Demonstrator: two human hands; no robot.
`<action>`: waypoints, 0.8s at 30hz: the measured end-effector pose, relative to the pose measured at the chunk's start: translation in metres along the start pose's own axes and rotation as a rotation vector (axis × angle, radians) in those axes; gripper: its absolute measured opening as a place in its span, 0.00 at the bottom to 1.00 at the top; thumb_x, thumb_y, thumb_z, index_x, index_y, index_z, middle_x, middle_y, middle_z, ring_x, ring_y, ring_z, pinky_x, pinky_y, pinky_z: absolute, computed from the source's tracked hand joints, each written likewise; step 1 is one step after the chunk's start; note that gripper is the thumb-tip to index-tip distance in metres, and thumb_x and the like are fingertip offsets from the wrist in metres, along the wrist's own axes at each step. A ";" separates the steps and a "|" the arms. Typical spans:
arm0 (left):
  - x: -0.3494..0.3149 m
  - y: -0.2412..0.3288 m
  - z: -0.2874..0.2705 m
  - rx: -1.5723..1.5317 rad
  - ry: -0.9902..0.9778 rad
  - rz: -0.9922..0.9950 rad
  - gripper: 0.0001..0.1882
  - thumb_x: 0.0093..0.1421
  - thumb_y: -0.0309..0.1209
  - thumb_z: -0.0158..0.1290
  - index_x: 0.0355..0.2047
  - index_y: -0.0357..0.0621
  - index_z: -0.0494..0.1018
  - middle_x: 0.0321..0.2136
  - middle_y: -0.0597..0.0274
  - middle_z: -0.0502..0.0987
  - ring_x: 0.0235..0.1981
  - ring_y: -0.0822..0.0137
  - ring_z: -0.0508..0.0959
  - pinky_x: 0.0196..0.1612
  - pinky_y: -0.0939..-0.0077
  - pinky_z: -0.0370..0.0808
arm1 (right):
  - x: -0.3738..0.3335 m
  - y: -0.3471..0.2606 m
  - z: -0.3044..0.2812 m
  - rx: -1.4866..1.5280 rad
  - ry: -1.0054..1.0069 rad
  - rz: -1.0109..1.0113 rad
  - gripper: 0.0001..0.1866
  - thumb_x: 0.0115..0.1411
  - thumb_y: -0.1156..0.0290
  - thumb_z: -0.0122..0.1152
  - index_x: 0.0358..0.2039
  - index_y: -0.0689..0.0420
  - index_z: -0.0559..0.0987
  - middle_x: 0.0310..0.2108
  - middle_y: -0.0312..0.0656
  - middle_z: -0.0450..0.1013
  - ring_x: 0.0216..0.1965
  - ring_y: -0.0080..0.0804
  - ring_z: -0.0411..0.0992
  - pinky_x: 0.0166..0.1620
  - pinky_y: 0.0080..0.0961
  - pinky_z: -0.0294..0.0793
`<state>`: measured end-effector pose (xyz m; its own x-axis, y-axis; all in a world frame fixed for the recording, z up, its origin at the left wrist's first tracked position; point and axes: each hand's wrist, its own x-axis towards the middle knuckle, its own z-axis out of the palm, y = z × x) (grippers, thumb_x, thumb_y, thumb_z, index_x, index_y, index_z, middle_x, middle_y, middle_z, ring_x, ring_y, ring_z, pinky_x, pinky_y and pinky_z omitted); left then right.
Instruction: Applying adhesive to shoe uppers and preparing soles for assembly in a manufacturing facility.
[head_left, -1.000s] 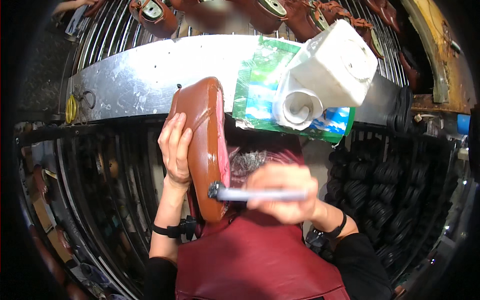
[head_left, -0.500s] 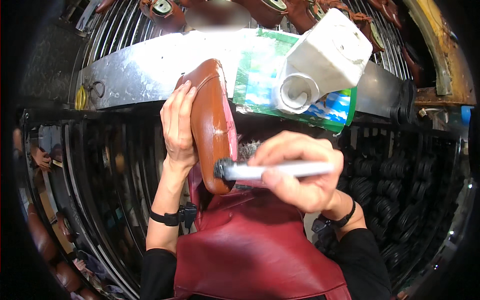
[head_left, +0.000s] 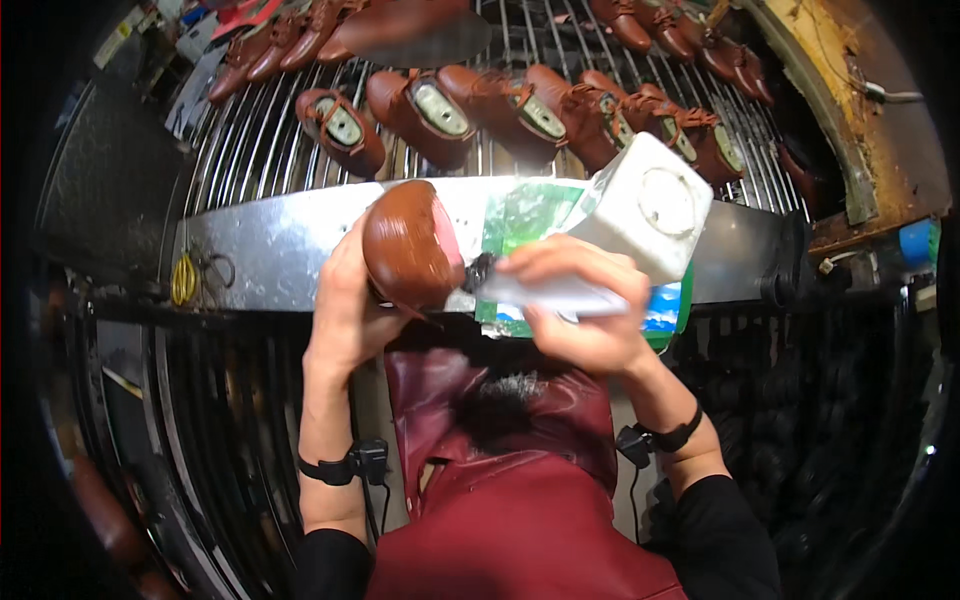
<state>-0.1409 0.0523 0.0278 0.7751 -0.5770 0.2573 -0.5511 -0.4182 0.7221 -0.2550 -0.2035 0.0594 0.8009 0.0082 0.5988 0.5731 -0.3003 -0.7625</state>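
Note:
My left hand is wrapped round a glossy brown leather shoe, its rounded end facing me and its pink sole edge turned to the right. In my right hand is a brush with a pale handle, blurred by motion. The brush's dark bristles are at the sole edge; whether they touch it I cannot tell. Behind my right hand stands a white plastic container, tilted, its lower part hidden. Under it lies a green-bordered printed sheet. A dark red apron covers my front.
A metal ledge runs across in front of me. Beyond it, brown shoes stand on a rack of metal bars. Yellow-handled scissors hang at the ledge's left. Dark racks are below.
The shoe has turned from lengthwise to end-on. My right hand has moved up with the brush, from the shoe's lower end to its sole edge. The view now takes in more of the rack.

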 end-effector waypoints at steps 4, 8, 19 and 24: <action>0.000 -0.071 0.004 -0.776 0.049 -0.258 0.51 0.42 0.02 0.66 0.68 0.36 0.67 0.55 0.51 0.79 0.50 0.53 0.85 0.60 0.60 0.82 | -0.051 0.017 0.021 0.168 0.385 0.582 0.07 0.64 0.76 0.70 0.39 0.66 0.84 0.33 0.43 0.83 0.29 0.22 0.79 0.33 0.20 0.78; -0.004 -0.051 0.012 -0.788 0.215 -0.186 0.38 0.46 0.11 0.64 0.61 0.26 0.69 0.48 0.47 0.83 0.47 0.58 0.85 0.49 0.66 0.82 | -0.095 0.003 0.014 0.066 0.710 0.526 0.10 0.70 0.70 0.68 0.40 0.66 0.83 0.25 0.39 0.80 0.22 0.21 0.77 0.25 0.18 0.73; -0.133 -0.032 0.050 -0.883 0.188 -0.417 0.37 0.45 0.33 0.73 0.55 0.25 0.79 0.46 0.48 0.85 0.47 0.61 0.84 0.58 0.67 0.77 | -0.099 0.009 0.004 0.530 0.944 0.902 0.16 0.72 0.64 0.63 0.35 0.67 0.79 0.24 0.48 0.80 0.15 0.32 0.76 0.16 0.26 0.74; -0.146 -0.022 0.044 -1.057 0.093 -0.398 0.38 0.46 0.32 0.74 0.57 0.25 0.77 0.46 0.43 0.85 0.47 0.56 0.87 0.57 0.62 0.81 | -0.060 0.006 -0.004 0.828 0.751 0.778 0.12 0.68 0.68 0.64 0.35 0.66 0.80 0.25 0.50 0.80 0.15 0.34 0.75 0.16 0.27 0.72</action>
<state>-0.2556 0.1144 -0.0540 0.8814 -0.4624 -0.0965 0.2427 0.2680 0.9323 -0.3001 -0.2093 0.0197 0.8273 -0.4954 -0.2647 0.1686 0.6686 -0.7243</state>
